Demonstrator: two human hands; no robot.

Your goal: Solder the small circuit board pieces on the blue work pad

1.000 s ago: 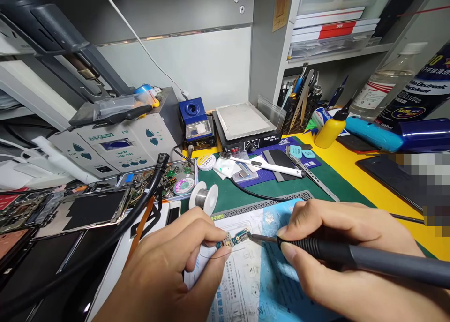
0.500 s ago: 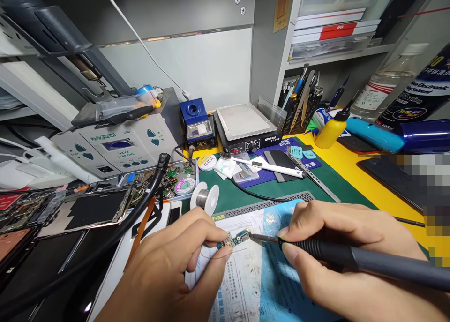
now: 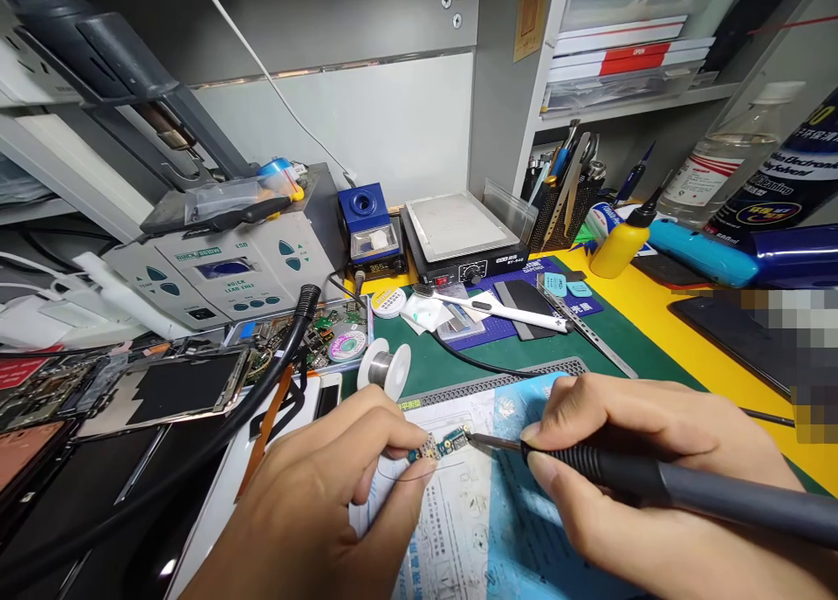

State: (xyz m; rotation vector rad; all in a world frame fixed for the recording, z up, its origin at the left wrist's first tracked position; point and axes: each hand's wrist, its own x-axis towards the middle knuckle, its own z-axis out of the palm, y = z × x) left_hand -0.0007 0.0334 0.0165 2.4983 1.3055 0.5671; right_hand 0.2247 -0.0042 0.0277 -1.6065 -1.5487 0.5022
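Observation:
My left hand [image 3: 320, 504] pinches a small blue-green circuit board [image 3: 440, 445] between thumb and forefinger, pressing it onto a printed blue-and-white sheet [image 3: 477, 530]. A thin solder wire loops under the fingers. My right hand [image 3: 628, 478] grips a dark grey soldering iron [image 3: 655, 482] like a pen. Its metal tip touches the board's right end.
A solder spool [image 3: 385, 368] stands just behind my left hand. A grey soldering station [image 3: 223, 268], a blue tip cleaner [image 3: 363, 224] and a hot plate [image 3: 458, 233] line the back. Phone parts [image 3: 157, 390] and a black hose [image 3: 262, 382] lie left; a yellow bottle [image 3: 619, 242] and tweezers [image 3: 497, 307] right.
The view has shifted slightly to the right. Both hands stay in place, with the iron's tip still at the board.

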